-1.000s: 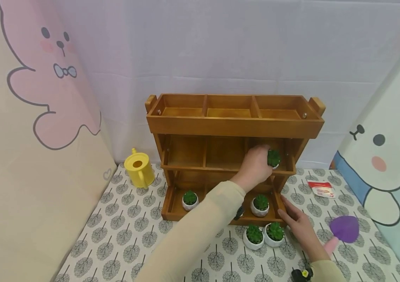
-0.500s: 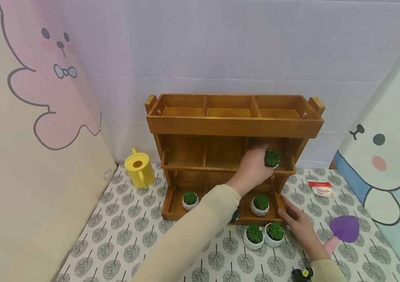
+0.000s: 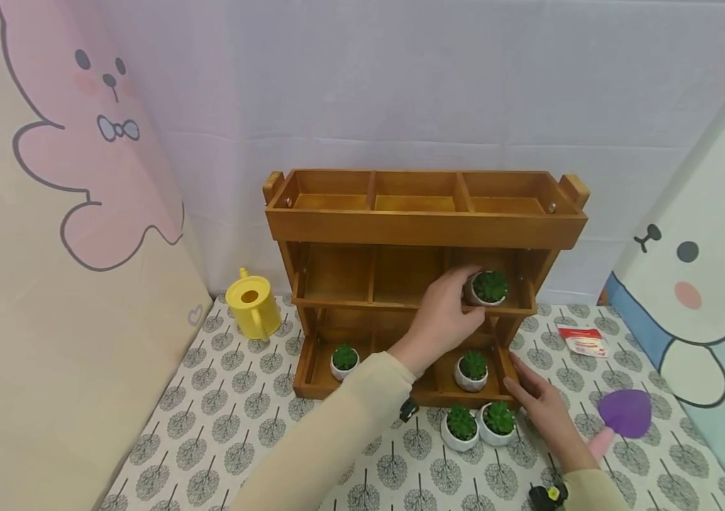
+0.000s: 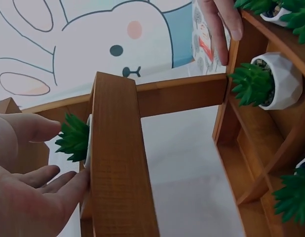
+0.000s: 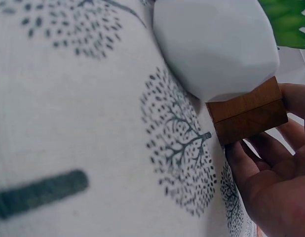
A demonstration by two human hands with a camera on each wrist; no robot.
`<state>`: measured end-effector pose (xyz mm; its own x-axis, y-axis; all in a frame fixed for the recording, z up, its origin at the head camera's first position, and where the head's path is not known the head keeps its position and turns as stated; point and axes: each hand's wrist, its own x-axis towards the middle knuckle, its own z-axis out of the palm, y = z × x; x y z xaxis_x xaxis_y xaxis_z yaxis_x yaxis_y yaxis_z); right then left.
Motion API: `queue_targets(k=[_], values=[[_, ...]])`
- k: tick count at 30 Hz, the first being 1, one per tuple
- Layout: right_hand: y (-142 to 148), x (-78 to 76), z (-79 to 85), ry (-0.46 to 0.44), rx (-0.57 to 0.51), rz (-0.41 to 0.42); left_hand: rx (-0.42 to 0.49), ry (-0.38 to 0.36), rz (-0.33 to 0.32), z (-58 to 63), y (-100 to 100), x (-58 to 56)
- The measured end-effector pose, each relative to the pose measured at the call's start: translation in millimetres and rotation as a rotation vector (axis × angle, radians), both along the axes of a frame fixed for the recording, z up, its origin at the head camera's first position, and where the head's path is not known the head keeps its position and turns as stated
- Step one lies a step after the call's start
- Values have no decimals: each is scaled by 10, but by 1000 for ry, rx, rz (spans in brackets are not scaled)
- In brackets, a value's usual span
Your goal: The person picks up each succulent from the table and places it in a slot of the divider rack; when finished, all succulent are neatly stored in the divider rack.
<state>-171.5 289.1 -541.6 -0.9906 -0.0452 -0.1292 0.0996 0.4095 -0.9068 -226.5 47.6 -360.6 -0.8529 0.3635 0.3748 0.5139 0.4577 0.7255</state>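
In the head view my left hand [image 3: 444,312] is at the right compartment of the wooden shelf's [image 3: 426,228] middle tier, beside a potted succulent [image 3: 489,287]. The left wrist view shows the thumb [image 4: 41,129] and fingers spread apart around this succulent [image 4: 73,138]; a board partly hides its white pot. My right hand [image 3: 543,410] touches the right end of the bottom tier with fairly straight fingers. Just left of it, two potted succulents, one [image 3: 460,428] and another [image 3: 498,424], stand on the cloth. The bottom tier holds a succulent at left [image 3: 345,362] and one at right [image 3: 471,370].
A yellow watering can [image 3: 252,307] stands left of the shelf. To the right lie a red-and-white packet [image 3: 583,341] and a purple toy shovel [image 3: 624,414] with a pink handle. The tree-print cloth [image 3: 241,433] covers the table, and a white curtain hangs behind.
My left hand has drawn back slightly to the left and its fingers have loosened, showing more of the succulent's pot in the middle tier. My right hand has stayed put.
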Motion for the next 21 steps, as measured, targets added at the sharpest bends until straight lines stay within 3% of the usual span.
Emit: queue_targets(k=[9, 21], values=[[5, -1, -2, -9, -4, 3, 141, -24, -43, -116, -121, 178], [-5, -2, 1, -7, 3, -6, 199, -63, -54, -336, -277, 442]])
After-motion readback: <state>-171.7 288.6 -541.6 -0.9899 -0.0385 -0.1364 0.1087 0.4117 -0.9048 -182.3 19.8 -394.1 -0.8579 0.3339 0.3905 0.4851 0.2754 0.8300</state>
